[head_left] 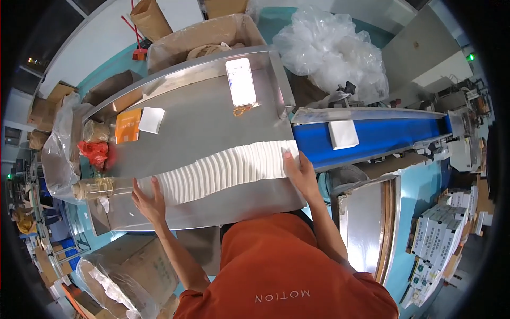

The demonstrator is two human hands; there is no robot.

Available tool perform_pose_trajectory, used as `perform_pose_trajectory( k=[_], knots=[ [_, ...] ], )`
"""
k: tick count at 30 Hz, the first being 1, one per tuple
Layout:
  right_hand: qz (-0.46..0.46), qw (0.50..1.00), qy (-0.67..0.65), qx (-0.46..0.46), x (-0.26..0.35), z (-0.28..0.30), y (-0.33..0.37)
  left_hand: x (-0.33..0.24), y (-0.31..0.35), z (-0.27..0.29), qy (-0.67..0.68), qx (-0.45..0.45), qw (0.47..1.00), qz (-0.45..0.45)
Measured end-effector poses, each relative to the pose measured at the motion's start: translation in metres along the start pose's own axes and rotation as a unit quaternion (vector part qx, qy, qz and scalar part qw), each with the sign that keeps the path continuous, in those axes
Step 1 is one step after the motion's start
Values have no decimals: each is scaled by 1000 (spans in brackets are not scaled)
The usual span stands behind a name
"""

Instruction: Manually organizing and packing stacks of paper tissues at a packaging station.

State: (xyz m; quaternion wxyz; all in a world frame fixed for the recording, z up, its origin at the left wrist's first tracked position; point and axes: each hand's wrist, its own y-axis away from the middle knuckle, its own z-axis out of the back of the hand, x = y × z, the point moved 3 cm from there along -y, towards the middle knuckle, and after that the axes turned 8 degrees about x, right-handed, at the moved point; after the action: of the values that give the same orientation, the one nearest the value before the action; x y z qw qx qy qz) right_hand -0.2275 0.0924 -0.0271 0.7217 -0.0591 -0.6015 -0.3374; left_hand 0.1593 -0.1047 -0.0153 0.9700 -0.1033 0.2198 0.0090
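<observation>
A long, wavy row of white folded paper packs point(223, 169) lies across the steel worktable point(196, 125), its many edges packed side by side. At its left end my left hand point(151, 202) presses with thumb and fingers around the end. My right hand point(302, 174) grips the opposite end, thumb on top, close to where the blue conveyor belt point(393, 134) begins. On that belt sits a separate white square pack point(343, 134). Next to my left hand, at the table's left edge, is what looks like a roll of clear tape point(98, 188).
A phone with a lit screen point(240, 82) and orange beads point(242, 110) lie near the far wall of the table. At left are an orange packet point(128, 125), a white packet point(152, 120) and a red plastic bag point(94, 154). Clear plastic bags point(332, 50) bulge behind the belt.
</observation>
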Motion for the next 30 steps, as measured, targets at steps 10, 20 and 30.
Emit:
perform_pose_trajectory(
  k=[10, 20, 30],
  knots=[
    [-109, 916, -385, 3, -57, 24, 2, -11, 1, -4, 10, 8, 1000, 8],
    [-171, 954, -244, 41, -34, 1, 2, -17, 0, -4, 14, -3, 1000, -22],
    [10, 1000, 17, 0, -3, -4, -12, -26, -1, -11, 31, 3, 997, -67]
  ],
)
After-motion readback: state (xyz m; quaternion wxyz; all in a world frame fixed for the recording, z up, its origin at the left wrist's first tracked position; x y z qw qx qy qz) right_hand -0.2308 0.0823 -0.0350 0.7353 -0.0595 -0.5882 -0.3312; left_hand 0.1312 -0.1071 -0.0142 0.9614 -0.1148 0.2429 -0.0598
